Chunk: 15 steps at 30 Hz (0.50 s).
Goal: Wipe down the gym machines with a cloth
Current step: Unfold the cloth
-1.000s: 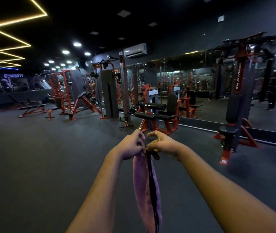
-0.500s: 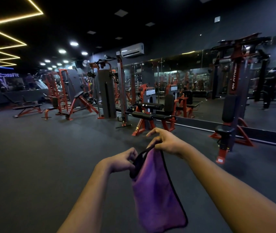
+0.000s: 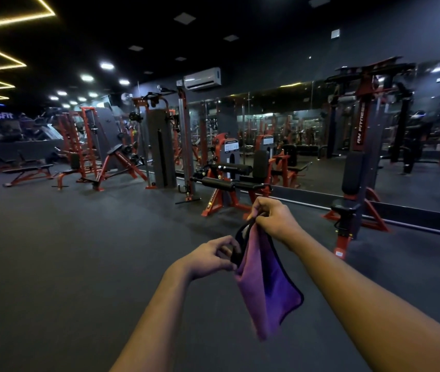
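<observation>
Dark rubber gym floor (image 3: 79, 251), red-framed flat bench (image 3: 27, 171) at far left, incline bench (image 3: 111, 162) beside it, grey cable tower (image 3: 159, 149), leg machine (image 3: 229, 183) with black rollers, tall seated machine (image 3: 355, 170) at right

The cloth (image 3: 264, 285) is hanging in the near middle between two hands. The right hand (image 3: 275, 218) is gripping its top corner farther out, and the left hand (image 3: 210, 257) is pinching its left edge, nearer and lower. Just beyond the hands a leg machine (image 3: 229, 181) is standing on the floor (image 3: 79, 251). A cable tower (image 3: 159, 146) is standing to its left, and a bench (image 3: 28, 171) is sitting at the far left. On the right a tall machine (image 3: 358, 157) is standing before the mirror (image 3: 307, 135), which is running along the far wall. An air conditioner (image 3: 202, 78) is hanging above the mirror's left end.
</observation>
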Tool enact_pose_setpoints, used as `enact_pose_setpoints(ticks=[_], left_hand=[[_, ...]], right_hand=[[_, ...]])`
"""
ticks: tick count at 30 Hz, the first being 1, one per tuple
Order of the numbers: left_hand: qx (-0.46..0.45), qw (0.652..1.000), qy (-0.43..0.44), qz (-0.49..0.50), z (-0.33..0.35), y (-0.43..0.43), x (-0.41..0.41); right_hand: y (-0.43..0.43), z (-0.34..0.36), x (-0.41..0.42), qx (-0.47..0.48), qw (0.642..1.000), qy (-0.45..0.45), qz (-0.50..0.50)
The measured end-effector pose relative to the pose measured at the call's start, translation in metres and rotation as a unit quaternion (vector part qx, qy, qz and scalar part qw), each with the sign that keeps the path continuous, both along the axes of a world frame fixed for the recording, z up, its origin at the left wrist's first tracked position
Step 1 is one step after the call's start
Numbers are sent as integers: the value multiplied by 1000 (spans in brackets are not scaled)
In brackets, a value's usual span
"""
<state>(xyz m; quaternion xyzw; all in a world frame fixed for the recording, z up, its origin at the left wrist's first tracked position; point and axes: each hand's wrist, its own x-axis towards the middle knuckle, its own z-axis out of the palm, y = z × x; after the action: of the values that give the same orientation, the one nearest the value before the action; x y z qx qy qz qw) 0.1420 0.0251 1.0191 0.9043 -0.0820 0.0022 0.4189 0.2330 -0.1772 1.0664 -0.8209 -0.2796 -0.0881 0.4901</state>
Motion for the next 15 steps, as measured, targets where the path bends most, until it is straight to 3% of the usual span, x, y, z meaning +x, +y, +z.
enact_pose_setpoints(ticks=[7, 15], left_hand=[[83, 995, -7, 51, -18, -1, 11], [137, 983, -105, 64, 14, 8, 16]], right_hand=[[-16, -1, 10, 12, 999, 12, -36], [-40, -19, 20, -122, 990, 68, -31]])
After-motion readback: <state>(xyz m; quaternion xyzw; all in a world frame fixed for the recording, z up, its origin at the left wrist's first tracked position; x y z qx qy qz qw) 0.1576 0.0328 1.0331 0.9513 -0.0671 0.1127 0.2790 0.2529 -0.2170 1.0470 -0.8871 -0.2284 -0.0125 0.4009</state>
